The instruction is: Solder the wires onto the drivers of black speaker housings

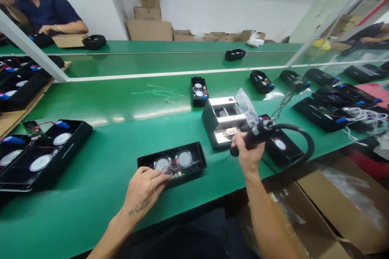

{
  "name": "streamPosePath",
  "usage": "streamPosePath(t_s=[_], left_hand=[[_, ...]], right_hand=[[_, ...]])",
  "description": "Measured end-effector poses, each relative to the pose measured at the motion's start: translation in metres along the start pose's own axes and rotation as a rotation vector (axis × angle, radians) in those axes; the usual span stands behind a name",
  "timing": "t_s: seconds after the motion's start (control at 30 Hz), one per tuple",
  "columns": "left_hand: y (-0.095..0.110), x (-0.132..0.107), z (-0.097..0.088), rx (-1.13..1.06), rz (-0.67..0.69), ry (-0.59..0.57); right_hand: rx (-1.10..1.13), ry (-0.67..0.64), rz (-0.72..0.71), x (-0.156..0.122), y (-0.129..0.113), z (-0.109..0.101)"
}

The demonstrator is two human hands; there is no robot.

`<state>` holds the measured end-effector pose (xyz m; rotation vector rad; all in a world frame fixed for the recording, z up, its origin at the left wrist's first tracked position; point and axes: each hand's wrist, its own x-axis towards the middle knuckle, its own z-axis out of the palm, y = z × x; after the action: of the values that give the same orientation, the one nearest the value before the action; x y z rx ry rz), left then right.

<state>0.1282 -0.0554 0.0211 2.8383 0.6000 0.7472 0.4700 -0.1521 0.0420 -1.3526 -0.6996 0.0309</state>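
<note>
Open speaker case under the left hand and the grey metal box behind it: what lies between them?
Head view: only bare green bench shows between the speaker case and the metal box.

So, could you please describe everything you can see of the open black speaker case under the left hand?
The black speaker case is a long, shallow shell that looks like plastic, lying open side up on the green bench near its front edge. Inside sit two round silver speaker cones, with red wires and a small board between them. The left hand rests its fingers on its near edge.
</note>
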Motion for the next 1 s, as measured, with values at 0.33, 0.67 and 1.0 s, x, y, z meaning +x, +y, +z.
streamPosePath(t_s=[0.33, 0.67, 1.0], left_hand=[[-0.001, 0.013, 0.015, -0.059, -0.039, -0.039], [0.002, 0.024, 0.023, -0.033, -0.005, -0.014], [0.005, 0.029, 0.02, -0.029, 0.022, 0.014]], right_hand=[[0.253, 0.106, -0.197, 0.053, -0.048, 0.011], [0.278, -0.295, 0.018, 0.017, -0.07, 0.026], [0.542, -0.5, 0.071, -0.044, -0.08, 0.066]])
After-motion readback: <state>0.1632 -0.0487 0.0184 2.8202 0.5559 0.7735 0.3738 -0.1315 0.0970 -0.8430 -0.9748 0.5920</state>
